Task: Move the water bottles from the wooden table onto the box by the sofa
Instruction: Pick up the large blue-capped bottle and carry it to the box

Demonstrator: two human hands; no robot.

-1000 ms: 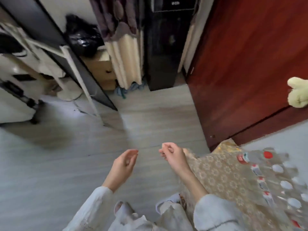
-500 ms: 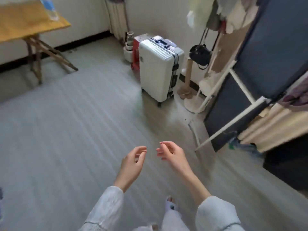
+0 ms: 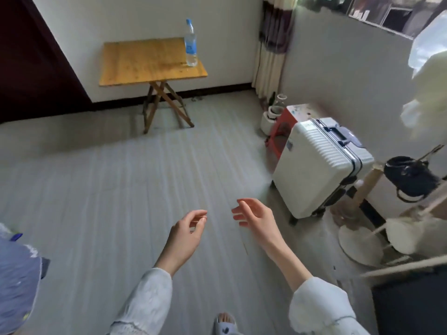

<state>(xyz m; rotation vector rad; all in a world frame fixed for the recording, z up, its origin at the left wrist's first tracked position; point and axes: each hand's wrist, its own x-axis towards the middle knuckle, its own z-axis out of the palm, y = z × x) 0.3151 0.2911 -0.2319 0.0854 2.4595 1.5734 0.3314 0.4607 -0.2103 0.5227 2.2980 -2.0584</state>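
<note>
One water bottle [image 3: 190,43] stood upright on the wooden desk [image 3: 145,61], near its far right corner, w/ a blue cap and a blue label. It was the only bottle visible on the desk; the rest of the top showed bare wood. The desk sat against the far wall, well apart from the person, w/ a stretch of grey floor [image 3: 108,189] between.

Both hands were held out low in front of the body and carried nothing. The left hand [image 3: 186,234] had its fingers [image 3: 200,217] loosely curled, thumb and forefinger tips close together but nothing between them. The right hand [image 3: 256,218] had relaxed fingers, spread a bit, palm turned inward. Neither was anywhere near the bottle.

Progress, as a judgement: at least one bottle was left to move, i.e. the job wasn't done. The box and the sofa were out of view, so whether any bottles already sat there couldn't be told from this view. What remained looked like: cross the floor to the desk, grip the bottle, carry it to the box. Approx. the walk-to-pick-up stage, no grasp begun.

To the right stood a white suitcase [image 3: 321,168] w/ a red stool [image 3: 283,131] behind it and a dark bag [image 3: 408,175] hanging from a rack. A slippered foot [image 3: 225,322] showed at the bottom edge.
</note>
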